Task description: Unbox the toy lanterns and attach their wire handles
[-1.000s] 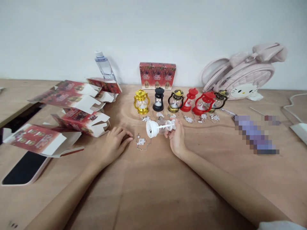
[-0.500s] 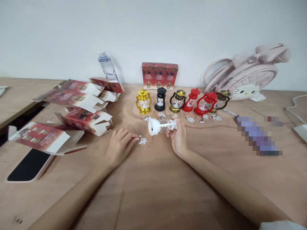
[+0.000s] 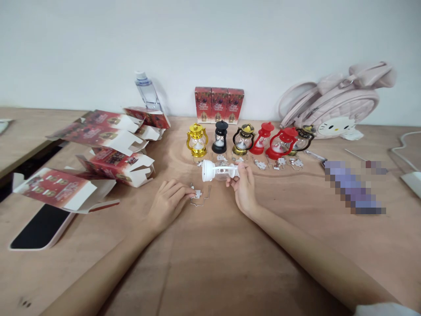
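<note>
Though its middle is clear, the sideways lantern (image 3: pixel 221 170) is white

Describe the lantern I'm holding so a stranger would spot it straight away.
Start at the three red boxes by the wall, then come nearer, past the row of lanterns. There the right hand holds the white lantern sideways, base to the left. It is the only white one; the others stand upright.

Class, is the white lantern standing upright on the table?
No, the white lantern is tipped on its side, held near its narrow end by the right hand.
</note>
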### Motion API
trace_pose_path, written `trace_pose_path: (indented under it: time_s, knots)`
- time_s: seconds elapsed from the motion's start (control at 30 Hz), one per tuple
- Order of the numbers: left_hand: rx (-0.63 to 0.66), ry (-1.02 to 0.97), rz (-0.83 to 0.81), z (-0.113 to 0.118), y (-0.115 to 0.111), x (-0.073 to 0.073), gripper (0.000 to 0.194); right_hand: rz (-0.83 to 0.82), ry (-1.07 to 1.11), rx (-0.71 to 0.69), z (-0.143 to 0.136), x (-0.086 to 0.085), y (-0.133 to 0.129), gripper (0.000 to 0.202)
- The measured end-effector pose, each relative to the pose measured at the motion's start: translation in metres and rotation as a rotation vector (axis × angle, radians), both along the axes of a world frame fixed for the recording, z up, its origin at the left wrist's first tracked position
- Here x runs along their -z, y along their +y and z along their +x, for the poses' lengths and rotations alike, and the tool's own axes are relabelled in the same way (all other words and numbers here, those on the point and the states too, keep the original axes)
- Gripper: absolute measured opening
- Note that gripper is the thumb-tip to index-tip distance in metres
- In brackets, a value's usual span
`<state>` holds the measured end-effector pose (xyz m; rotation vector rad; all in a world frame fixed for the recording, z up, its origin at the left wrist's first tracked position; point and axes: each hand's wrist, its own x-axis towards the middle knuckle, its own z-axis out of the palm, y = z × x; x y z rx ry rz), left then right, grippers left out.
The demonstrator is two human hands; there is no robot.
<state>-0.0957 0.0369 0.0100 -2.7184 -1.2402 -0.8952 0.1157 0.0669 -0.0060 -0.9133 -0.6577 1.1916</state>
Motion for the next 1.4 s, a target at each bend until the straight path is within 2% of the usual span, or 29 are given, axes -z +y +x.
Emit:
trace_pose_path:
  time_s: [0.4,0.67,0.83,0.93,1.1,1.27,1.4]
  knots:
    - [0.026,0.047,0.016,0.002,0.0,0.0,0.016,0.059,-0.134,-0.035,0.001,0.003,-0.003,0.035]
    - [-0.032,0.065,-0.029,0.002,-0.002,-0.001,0.027,0.16,-0.237,-0.03,-0.002,0.0,-0.008,0.033]
    - [-0.078,0.135,-0.062,0.005,-0.003,-0.005,0.031,0.253,-0.218,-0.058,-0.003,-0.002,-0.01,0.029]
    - [-0.061,0.17,-0.082,0.007,-0.003,-0.005,0.032,0.279,-0.192,-0.103,-0.001,-0.001,-0.013,0.026]
    - [-0.038,0.169,-0.11,0.006,-0.002,-0.005,0.034,0.347,-0.251,-0.181,0.001,0.002,-0.019,0.036]
    - [-0.046,0.084,-0.14,0.004,-0.001,-0.003,0.035,0.38,-0.457,-0.294,0.003,-0.001,-0.021,0.048]
    - [-0.006,0.025,-0.158,0.004,-0.001,-0.002,0.038,0.424,-0.639,-0.352,0.005,-0.006,-0.021,0.06]
